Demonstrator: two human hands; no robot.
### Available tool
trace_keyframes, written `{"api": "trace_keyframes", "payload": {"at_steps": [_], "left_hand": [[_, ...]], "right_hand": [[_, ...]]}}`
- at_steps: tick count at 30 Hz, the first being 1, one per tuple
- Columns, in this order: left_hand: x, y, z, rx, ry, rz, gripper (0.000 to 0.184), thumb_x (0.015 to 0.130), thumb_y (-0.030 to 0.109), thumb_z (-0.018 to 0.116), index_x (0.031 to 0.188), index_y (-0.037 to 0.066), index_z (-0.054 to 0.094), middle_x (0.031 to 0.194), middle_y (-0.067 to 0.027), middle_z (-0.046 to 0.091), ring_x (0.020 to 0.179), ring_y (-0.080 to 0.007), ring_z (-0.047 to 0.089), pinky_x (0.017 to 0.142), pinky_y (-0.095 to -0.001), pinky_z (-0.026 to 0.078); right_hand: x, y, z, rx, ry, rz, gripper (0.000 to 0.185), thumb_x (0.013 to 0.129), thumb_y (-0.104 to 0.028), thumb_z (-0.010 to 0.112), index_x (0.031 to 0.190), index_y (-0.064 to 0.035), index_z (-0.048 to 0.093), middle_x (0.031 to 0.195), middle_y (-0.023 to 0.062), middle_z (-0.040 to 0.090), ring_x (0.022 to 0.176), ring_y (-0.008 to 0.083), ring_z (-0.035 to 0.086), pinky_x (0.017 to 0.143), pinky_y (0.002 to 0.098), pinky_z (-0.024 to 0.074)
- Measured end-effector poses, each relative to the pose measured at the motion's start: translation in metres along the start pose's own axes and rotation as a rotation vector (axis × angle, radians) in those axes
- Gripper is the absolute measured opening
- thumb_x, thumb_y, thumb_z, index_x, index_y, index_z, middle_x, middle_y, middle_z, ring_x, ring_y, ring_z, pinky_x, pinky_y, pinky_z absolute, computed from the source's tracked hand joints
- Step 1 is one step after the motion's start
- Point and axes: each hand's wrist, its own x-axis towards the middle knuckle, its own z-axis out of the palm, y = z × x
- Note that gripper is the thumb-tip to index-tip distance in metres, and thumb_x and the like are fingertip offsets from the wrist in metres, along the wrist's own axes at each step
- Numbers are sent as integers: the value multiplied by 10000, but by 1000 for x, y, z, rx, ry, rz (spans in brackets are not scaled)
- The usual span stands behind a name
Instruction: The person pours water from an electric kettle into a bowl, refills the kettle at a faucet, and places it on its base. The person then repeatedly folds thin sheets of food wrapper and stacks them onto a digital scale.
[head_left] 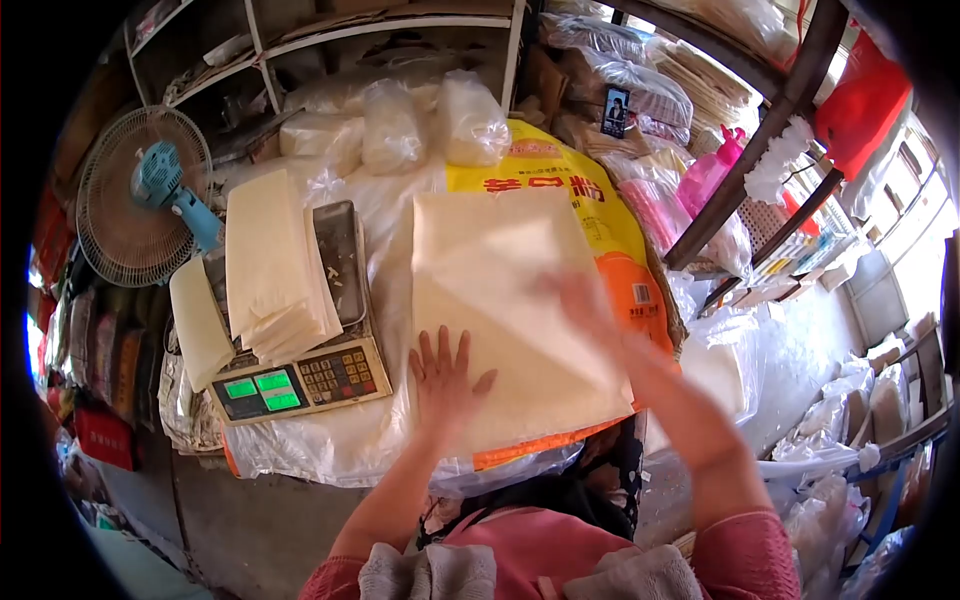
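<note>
Large pale cream sheets [480, 260] lie on the table in front of me, and a lighter flap slants across the top one. My left hand [446, 378] rests flat on their left side, fingers spread. Over the right part of the sheets, my right hand [582, 305] is smeared by motion; whether it grips a sheet edge does not show. To the left, a digital scale [330, 378] with a lit green display carries a stack of long, narrow cream sheets [268, 255]. Another narrow strip [200, 325] leans at the scale's left edge.
A yellow and orange printed sack [615, 225] lies under the sheets. Behind stand plastic-wrapped bundles [474, 118] and a shelf [390, 28]. A blue fan [160, 180] is at the left. A phone [615, 110] leans at the back right, near a dark frame post [745, 160].
</note>
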Motion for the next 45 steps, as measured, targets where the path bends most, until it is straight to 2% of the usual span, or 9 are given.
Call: {"api": "trace_keyframes", "payload": {"at_steps": [3, 4, 8, 11, 15, 23, 32, 35, 45], "left_hand": [[1, -4, 8, 8, -32, -6, 727, 853, 558, 459, 1417, 117, 326, 1495, -191, 197, 1382, -404, 119, 1108, -547, 60], [-1, -5, 11, -5, -10, -3, 723, 854, 557, 454, 1414, 117, 330, 1495, -186, 201, 1384, -401, 113, 1109, -545, 49], [-1, -4, 10, 3, 1, -6, 756, 842, 554, 471, 1424, 102, 300, 1491, -172, 220, 1387, -387, 115, 1109, -547, 39], [0, -1, 2, -107, -33, -50, 759, 842, 487, 530, 1422, 67, 279, 1477, -190, 240, 1386, -389, 129, 1122, -515, 78], [-2, 13, -36, -724, 222, -253, 692, 789, 134, 617, 1390, 14, 294, 1465, -183, 253, 1373, -376, 179, 1117, -478, 158], [-12, -63, -12, -571, 6, 497, 302, 731, -65, 556, 995, 59, 635, 940, -71, 669, 919, -221, 644, 797, -323, 509], [5, -81, -23, -984, -280, -70, 130, 832, 70, 610, 922, -19, 637, 858, -65, 675, 791, -152, 633, 713, -303, 498], [16, -55, -35, -727, -209, -350, 196, 852, 172, 620, 910, -15, 620, 621, -98, 624, 651, -218, 645, 660, -297, 498], [24, -21, -15, -47, 100, 87, 620, 829, 360, 615, 1338, 88, 390, 1346, -180, 394, 1224, -313, 407, 979, -458, 330]], "right_hand": [[80, 3, -116, -331, 706, -430, 254, 920, -268, 526, 1052, -103, 667, 828, 96, 660, 690, 188, 611, 619, 322, 495], [45, -88, -163, 27, 571, 78, 258, 929, -274, 524, 1032, -85, 665, 786, 105, 669, 653, 185, 626, 592, 304, 490], [-19, -136, -184, -383, 506, 55, 314, 939, -292, 513, 1016, -17, 644, 903, 121, 682, 721, 178, 640, 654, 298, 503], [-74, -92, -119, 132, 85, -410, 330, 764, -1, 520, 1082, 0, 612, 1151, 149, 602, 1041, 266, 598, 850, 335, 491], [-118, -52, -37, -309, -5, -731, 456, 663, -23, 566, 1116, -65, 598, 1060, 86, 616, 854, 241, 613, 755, 331, 513], [-148, -43, -54, 418, -456, -332, 293, 852, -31, 524, 1140, -28, 578, 971, 113, 643, 884, 213, 644, 778, 327, 505], [-123, 81, -86, 347, -323, -262, 272, 853, -77, 601, 1120, -28, 609, 985, 79, 652, 881, 122, 603, 782, 264, 469], [-119, 102, -48, 251, -179, 250, 181, 846, -112, 612, 980, 9, 608, 762, 52, 625, 700, 96, 547, 612, 280, 447], [-79, 97, 15, 12, 170, 390, 247, 803, -238, 559, 958, -49, 590, 814, 223, 619, 824, 400, 596, 694, 435, 469]]}}
